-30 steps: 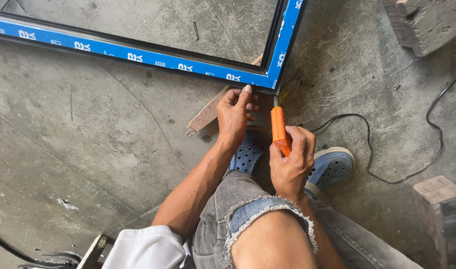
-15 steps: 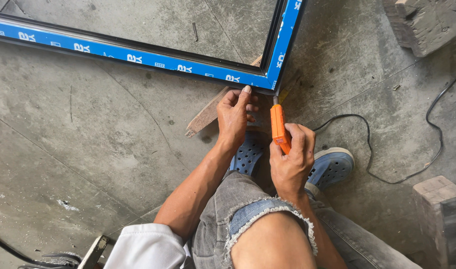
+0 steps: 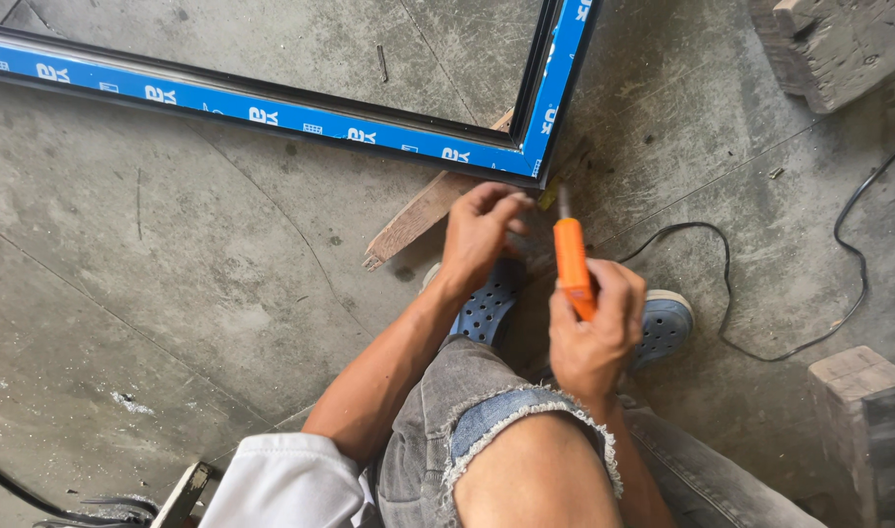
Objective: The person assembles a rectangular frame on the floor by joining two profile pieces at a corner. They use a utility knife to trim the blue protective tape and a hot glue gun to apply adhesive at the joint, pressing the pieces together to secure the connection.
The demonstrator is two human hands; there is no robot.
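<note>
Right hand (image 3: 592, 337): I see my fingers wrapped tight round the orange-handled screwdriver (image 3: 572, 262), its shaft pointing up toward the frame corner.
Left hand (image 3: 479, 235): fingers bunched together by the blue-taped window frame (image 3: 555, 93), pinching something too small to make out.
Wooden strip (image 3: 418, 217): under the corner.

black cable (image 3: 809, 342), wooden block (image 3: 868, 411), blue perforated clogs (image 3: 663, 328), concrete floor (image 3: 174, 293)
</note>
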